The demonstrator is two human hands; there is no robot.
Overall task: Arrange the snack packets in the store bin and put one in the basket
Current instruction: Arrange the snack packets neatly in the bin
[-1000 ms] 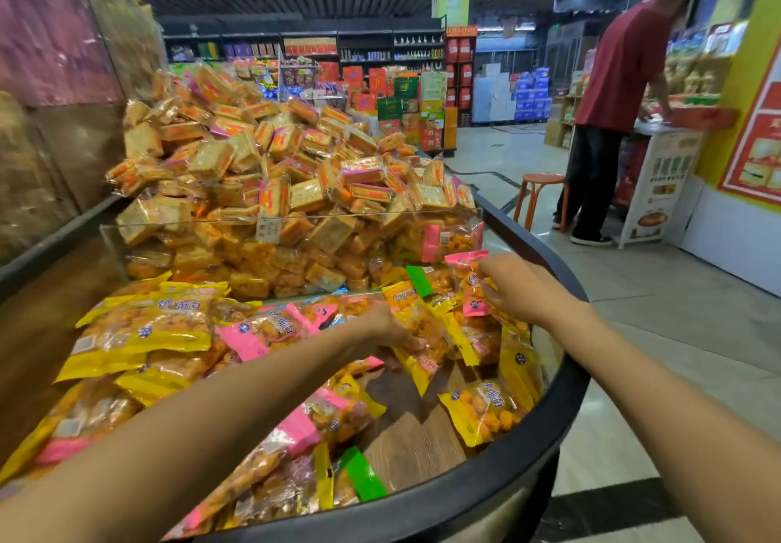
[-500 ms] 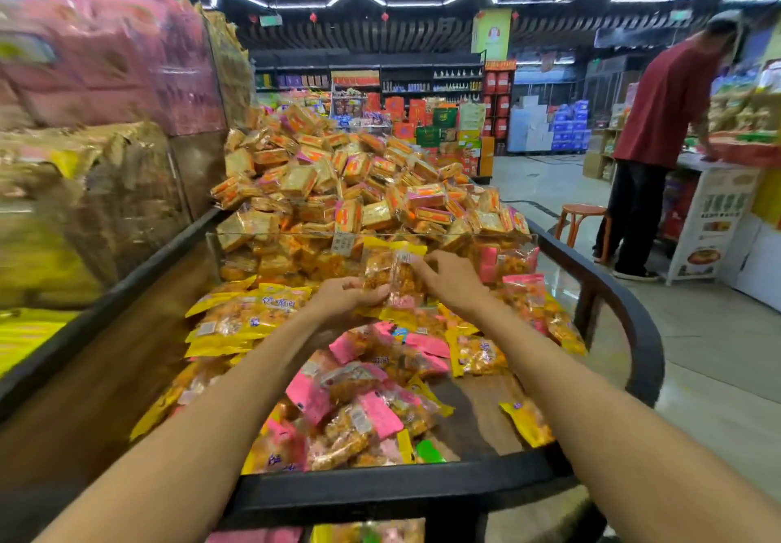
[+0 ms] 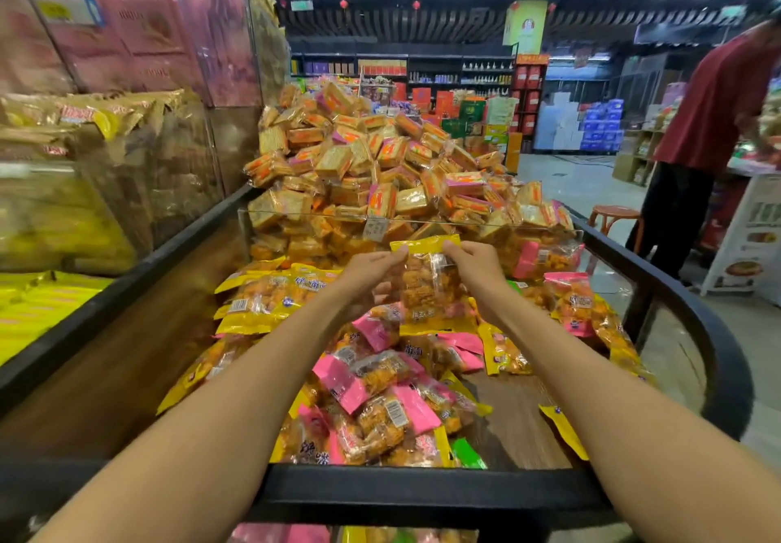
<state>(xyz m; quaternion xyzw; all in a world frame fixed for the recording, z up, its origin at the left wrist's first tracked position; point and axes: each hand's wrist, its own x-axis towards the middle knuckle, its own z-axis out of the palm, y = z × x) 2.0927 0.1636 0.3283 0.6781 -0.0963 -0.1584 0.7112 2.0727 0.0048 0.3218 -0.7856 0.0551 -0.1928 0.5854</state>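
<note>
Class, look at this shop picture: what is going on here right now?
A person stands at a black-rimmed store bin of snack packets. Both hands hold up one yellow-topped packet by its upper corners, the left hand pinching one corner and the right hand the other. Loose pink and yellow packets lie jumbled below it. No basket is in view. Another person in a red shirt stands at a counter.

The held packet (image 3: 429, 276) was clear with a yellow top band over orange-brown snack; the packets below (image 3: 380, 390) were pink, yellow and a little green; the cracker heap (image 3: 380, 170) was tan with orange and pink labels; the bin rim (image 3: 422, 489) was black.
</note>
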